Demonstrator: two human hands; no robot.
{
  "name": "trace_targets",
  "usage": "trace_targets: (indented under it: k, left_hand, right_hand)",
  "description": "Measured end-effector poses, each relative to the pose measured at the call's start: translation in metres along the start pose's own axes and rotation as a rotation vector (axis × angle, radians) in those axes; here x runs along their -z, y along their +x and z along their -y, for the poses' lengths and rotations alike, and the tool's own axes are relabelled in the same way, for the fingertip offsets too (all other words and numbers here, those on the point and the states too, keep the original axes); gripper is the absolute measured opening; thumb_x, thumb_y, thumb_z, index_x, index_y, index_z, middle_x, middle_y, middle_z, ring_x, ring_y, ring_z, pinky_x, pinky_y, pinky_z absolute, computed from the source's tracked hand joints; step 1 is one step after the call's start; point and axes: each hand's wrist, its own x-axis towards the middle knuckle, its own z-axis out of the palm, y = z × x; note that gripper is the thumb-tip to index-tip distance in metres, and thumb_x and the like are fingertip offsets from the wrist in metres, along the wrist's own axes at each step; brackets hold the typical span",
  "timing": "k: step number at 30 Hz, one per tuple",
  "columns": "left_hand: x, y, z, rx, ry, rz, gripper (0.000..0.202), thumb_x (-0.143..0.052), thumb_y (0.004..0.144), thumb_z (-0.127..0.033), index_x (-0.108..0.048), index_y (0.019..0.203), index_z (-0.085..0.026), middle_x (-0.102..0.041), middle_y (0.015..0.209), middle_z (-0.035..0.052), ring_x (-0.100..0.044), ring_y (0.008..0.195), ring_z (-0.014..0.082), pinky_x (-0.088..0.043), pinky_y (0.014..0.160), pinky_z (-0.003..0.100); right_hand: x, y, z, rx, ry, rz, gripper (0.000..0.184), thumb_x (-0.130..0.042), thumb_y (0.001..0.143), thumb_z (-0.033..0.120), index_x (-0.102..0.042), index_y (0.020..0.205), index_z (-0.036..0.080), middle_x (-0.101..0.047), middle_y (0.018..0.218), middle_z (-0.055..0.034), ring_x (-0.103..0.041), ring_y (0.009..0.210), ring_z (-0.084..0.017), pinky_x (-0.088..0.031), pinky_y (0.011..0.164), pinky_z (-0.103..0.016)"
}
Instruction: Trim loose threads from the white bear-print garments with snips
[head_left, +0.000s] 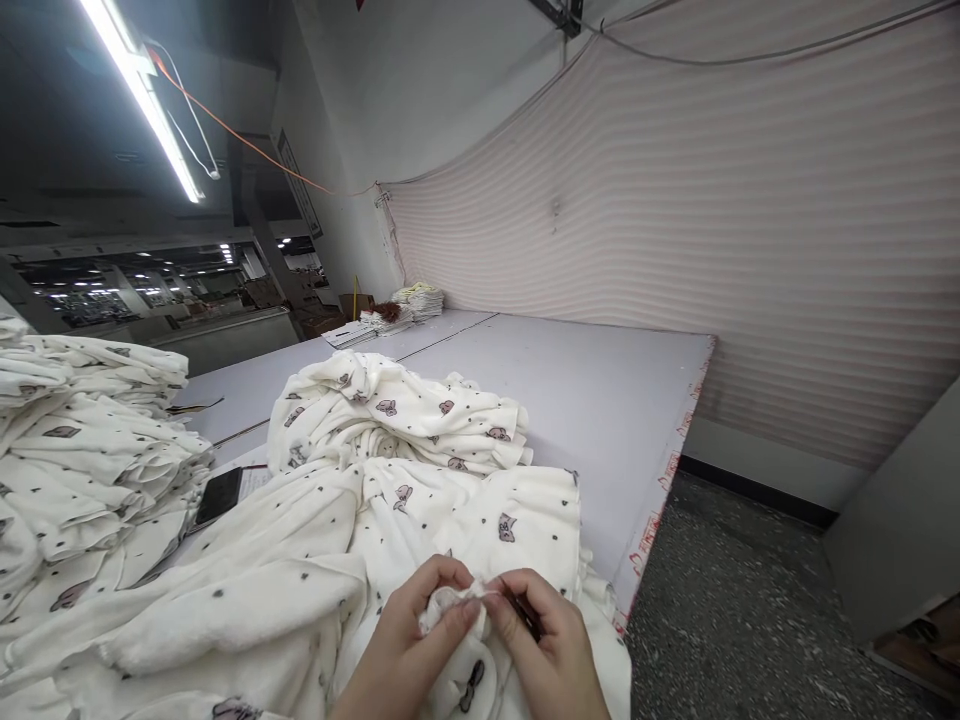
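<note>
My left hand (424, 635) is closed in a pinch on a gathered edge of soft white fabric (442, 600) at the bottom middle. Fingertip to fingertip with it, my right hand (544, 640) pinches the same bit of fabric. Something dark and narrow (529, 615) shows inside the curled fingers of my right hand; its kind is mostly hidden. Under both hands spreads white plush cloth (480, 510) printed with small dark dots and purplish-grey animal figures. A second bunched heap of this cloth (390, 405) lies just beyond.
More printed cloth (97, 470) is piled high on the left. A black phone (219, 495) rests on paper between the heaps. Folded stacks (420, 300) stand at the far end of the pale table (592, 390). Its right edge drops to a speckled floor (735, 600). Striped sheeting (675, 220) hangs behind.
</note>
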Motion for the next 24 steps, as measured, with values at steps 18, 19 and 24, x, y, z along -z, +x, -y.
trace_targets:
  k: [18,19,24]
  left_hand:
    - [-0.008,0.014,-0.006,0.063,-0.066,0.077,0.021,-0.058,0.081,-0.04,-0.064,0.083,-0.02,-0.068,0.081,-0.0004,-0.062,0.082,0.0191,-0.048,0.078,0.025]
    - [-0.008,0.015,-0.009,0.053,-0.029,0.075,0.019,-0.057,0.081,-0.038,-0.064,0.082,-0.02,-0.069,0.08,-0.0006,-0.062,0.082,0.0191,-0.048,0.079,0.025]
    - [-0.011,0.017,-0.017,-0.002,0.082,0.091,0.014,-0.054,0.08,-0.028,-0.066,0.08,-0.022,-0.071,0.077,-0.0029,-0.064,0.081,0.0179,-0.048,0.076,0.022]
  right_hand:
    - [0.027,0.01,-0.006,-0.056,-0.142,0.155,0.018,-0.062,0.082,0.031,-0.074,0.089,0.02,-0.071,0.079,-0.0056,-0.067,0.074,-0.02,-0.051,0.066,-0.024]
    - [0.027,0.011,-0.005,-0.059,-0.136,0.154,0.017,-0.062,0.082,0.031,-0.074,0.086,0.02,-0.071,0.077,-0.0053,-0.067,0.073,-0.02,-0.051,0.066,-0.025]
    - [0.031,0.018,-0.004,-0.199,0.062,0.216,0.019,-0.068,0.077,0.036,-0.077,0.084,0.02,-0.073,0.076,-0.0035,-0.066,0.073,-0.021,-0.049,0.066,-0.027]
